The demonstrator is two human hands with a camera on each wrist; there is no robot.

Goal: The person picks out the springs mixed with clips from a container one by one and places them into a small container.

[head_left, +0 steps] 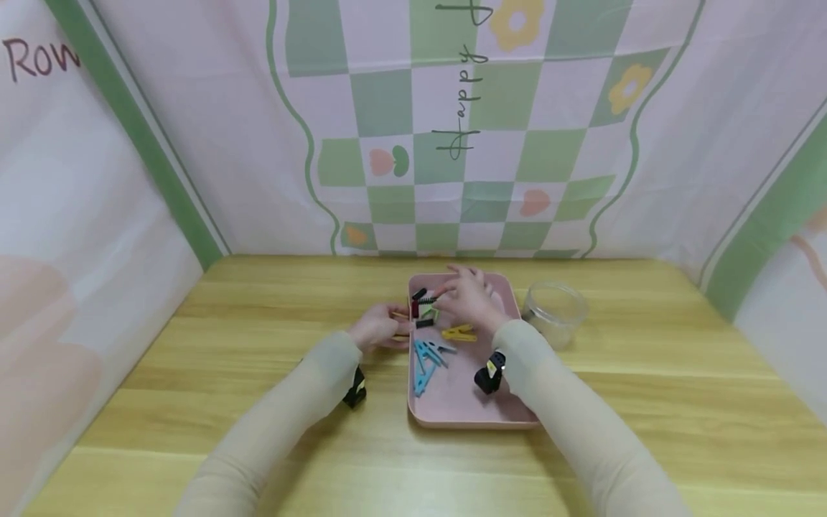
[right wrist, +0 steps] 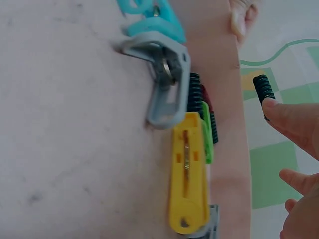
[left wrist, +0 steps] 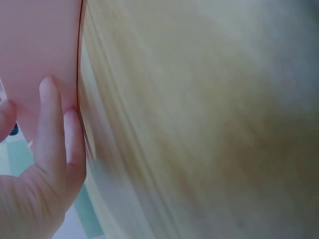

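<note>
Right wrist view, ridged black clip (right wrist: 263,88) in right-hand grip (right wrist: 294,149), smooth pink tray (right wrist: 75,149)

place: staged recording booth, not a lived-in room | walls: printed cloth backdrop (head_left: 452,129) in pink-and-green checks with flowers and lettering, closing in three sides | surface: pale wooden desk (head_left: 258,402) | props: pink tray (head_left: 452,409) of clips, clear jar (head_left: 554,310)
</note>
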